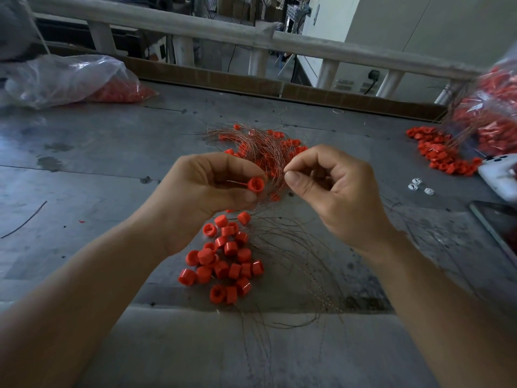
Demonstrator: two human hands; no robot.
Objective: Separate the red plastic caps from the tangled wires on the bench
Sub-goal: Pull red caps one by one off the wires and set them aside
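Note:
My left hand [207,186] pinches a single red cap [255,184] between thumb and fingers, above the grey bench [98,169]. My right hand [333,189] pinches a thin wire [282,166] that runs toward that cap. Behind both hands lies a tangle of copper-coloured wires with red caps caught in it [260,144]. Below my hands a pile of loose red caps [223,259] rests on the bench, with loose wires [293,264] fanned out to its right.
A clear plastic bag holding red caps [70,79] lies at the far left. Another bag of caps and wires [492,116] sits at the far right, with spilled caps [442,152] beside it. Two phones [500,177] [498,222] and small white clips [419,187] lie at the right.

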